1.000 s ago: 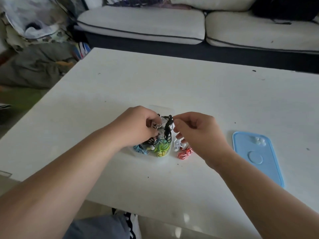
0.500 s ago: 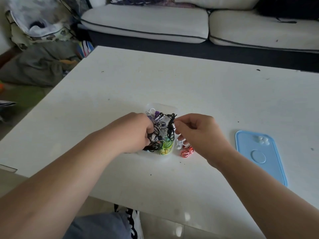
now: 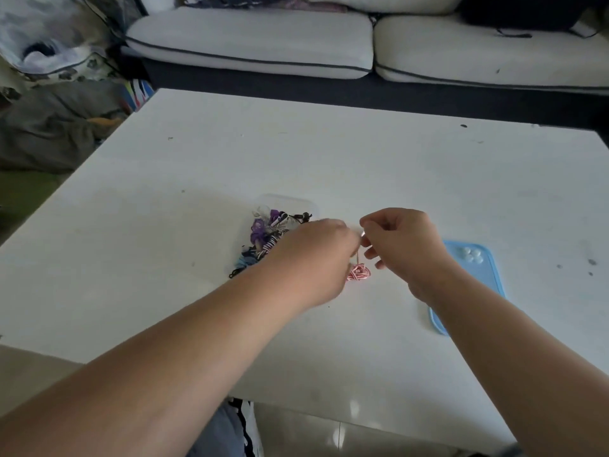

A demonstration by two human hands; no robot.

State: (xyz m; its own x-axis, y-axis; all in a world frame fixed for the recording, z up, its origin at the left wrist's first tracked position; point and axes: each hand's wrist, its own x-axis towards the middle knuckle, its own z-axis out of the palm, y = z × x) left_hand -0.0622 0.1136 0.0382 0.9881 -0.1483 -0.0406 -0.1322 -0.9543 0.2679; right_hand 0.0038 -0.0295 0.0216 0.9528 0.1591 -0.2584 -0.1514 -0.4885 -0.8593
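Note:
A clear plastic container on the white table holds a heap of coloured cord bundles: purple, black, striped, blue. To its right, on the table, lies a red-and-white cord bundle. My left hand reaches over the container's right side, fingers curled toward the right hand. My right hand hovers just above the red-and-white bundle, thumb and forefinger pinching a thin pale strand that runs between both hands. The left fingertips are blurred.
A light blue lid lies flat right of my right hand, partly under my forearm. A pale sofa stands beyond the table's far edge. Clutter and bags fill the floor at left.
Both hands have shifted right, away from the container toward the red-and-white bundle. The left hand left the heap; the black cord the right hand pinched is back at the container.

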